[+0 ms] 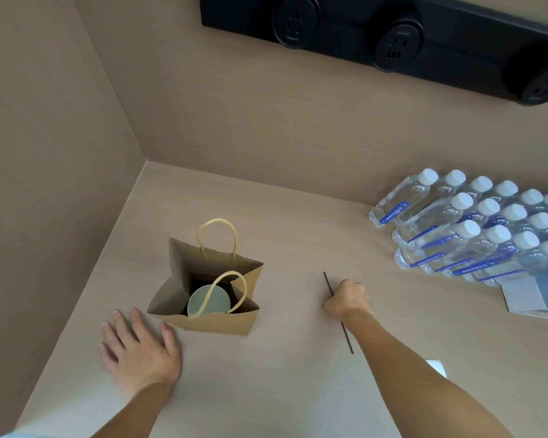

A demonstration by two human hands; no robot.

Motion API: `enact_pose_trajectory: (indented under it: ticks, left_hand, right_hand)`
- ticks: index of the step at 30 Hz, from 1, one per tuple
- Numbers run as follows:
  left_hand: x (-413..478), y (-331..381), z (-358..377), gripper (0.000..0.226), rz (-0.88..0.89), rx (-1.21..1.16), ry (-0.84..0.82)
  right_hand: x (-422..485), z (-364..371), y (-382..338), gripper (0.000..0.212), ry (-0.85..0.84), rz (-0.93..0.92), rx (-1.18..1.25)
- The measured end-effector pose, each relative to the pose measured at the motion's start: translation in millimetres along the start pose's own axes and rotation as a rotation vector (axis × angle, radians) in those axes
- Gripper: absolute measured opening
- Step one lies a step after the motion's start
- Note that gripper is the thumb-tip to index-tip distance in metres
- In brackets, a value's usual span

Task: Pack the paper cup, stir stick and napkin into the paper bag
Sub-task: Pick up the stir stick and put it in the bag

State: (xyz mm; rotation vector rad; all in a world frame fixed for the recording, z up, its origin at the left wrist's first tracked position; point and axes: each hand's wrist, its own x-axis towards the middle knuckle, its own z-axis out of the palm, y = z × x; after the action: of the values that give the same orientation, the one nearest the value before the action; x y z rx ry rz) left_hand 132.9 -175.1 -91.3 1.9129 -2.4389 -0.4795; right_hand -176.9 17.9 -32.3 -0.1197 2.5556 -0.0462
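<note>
the right hand (345, 300) has its grip clenched around the middle of the stir stick (328, 284), which lies mid-tabletop (298, 216), right of the paper bag (215, 324). the left hand (136, 343) rests flat and released just beside the bag's near-left corner. best to lift the stick clear, tip it upright and slide it in beside the paper cup (208, 300), avoiding the handles. the stick is thin, dark and straight. a white corner near the right forearm may be the napkin (437, 366).

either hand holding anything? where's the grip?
Right hand grips the stir stick near its middle. Left hand lies flat on the table, holding nothing.
</note>
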Motion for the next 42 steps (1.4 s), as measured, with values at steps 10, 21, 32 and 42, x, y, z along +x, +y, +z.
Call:
enact_pose_trajectory:
  ticks: [10,21,32,42]
  left_hand:
    - [-0.2,1.7,-0.9,0.075,-0.011,0.021,-0.002]
    - [-0.7,4.3,-6.5,0.075,-0.014,0.011,-0.04]
    - [0.8,2.2,-6.6,0.077,-0.027,0.061,-0.043]
    - [0.0,2.5,-9.3,0.075,-0.022,0.043,-0.058]
  right_hand:
    - [-15.6,-5.4,-1.1,0.007,0.027,-0.055,0.098]
    - [-164.5,-139.5,-82.3,0.02,0.414,-0.736,0.709]
    - [-219.7,-157.2,-145.7,0.01,0.199,-1.099,0.818]
    - [-200.8,-140.5,-153.5,0.018,0.093,-1.14,0.304]
